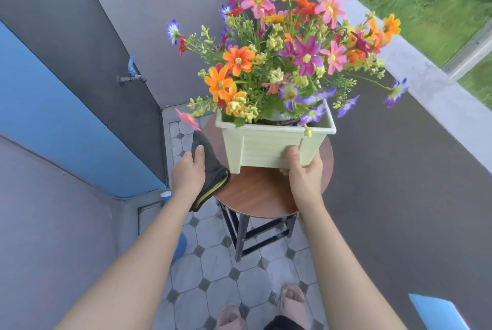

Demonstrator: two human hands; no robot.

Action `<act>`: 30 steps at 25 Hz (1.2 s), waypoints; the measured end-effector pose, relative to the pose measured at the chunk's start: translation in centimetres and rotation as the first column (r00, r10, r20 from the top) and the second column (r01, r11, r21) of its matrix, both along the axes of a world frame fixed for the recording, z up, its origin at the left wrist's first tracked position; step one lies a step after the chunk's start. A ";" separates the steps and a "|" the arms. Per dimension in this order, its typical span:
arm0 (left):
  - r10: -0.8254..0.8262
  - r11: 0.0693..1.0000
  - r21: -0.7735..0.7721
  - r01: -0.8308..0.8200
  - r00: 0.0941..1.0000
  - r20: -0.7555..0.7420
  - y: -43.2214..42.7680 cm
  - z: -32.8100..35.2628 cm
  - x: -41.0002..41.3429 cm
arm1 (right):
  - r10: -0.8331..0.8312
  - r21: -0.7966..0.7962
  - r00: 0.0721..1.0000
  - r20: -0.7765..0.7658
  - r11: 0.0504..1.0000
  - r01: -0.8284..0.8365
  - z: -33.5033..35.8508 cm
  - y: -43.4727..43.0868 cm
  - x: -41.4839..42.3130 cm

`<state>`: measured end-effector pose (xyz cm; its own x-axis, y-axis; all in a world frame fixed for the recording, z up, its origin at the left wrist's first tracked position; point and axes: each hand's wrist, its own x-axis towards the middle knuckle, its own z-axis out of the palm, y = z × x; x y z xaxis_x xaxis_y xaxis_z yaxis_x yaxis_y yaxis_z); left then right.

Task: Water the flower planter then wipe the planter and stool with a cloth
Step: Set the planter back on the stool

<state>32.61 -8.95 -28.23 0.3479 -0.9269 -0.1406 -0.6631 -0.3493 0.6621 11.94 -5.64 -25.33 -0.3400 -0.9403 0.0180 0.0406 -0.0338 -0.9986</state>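
A pale green rectangular planter [266,148] full of bright flowers [282,47] is tilted toward me above a round wooden stool [255,194]. My right hand [303,175] grips the planter's near bottom edge, thumb on its front wall and fingers underneath. A dark grey cloth [213,172] with a yellow-green edge lies folded on the stool's left rim. My left hand [187,172] holds that cloth, thumb on top, pressing it against the stool's left edge.
A tap [131,78] sticks out of the grey wall at the left. A blue panel [53,122] leans below it, and a blue container [179,245] shows behind my left forearm. The balcony parapet [415,74] runs on the right. My feet [266,308] stand on tiled floor.
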 end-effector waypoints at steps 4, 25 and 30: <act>0.008 1.000 -0.002 -0.008 1.000 -0.003 0.1 0.1 -0.1 | -0.025 0.001 0.997 -0.077 1.000 0.025 0.4 0.5 -0.1; 0.043 0.999 -0.026 -0.040 0.990 0.135 -0.3 -0.2 -0.3 | 0.018 0.029 0.986 -0.164 0.999 -0.014 -0.3 2.4 -2.6; 0.007 1.000 0.003 -0.008 0.979 0.204 -0.6 -1.0 -0.1 | 0.057 0.017 0.982 -0.178 0.998 -0.055 0.1 2.7 -2.8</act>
<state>32.50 -9.58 -29.21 0.3764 -0.9239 -0.0692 -0.7815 -0.3568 0.5118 9.14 -2.94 -25.27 -0.2791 -0.9582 0.0624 -0.1369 -0.0246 -0.9903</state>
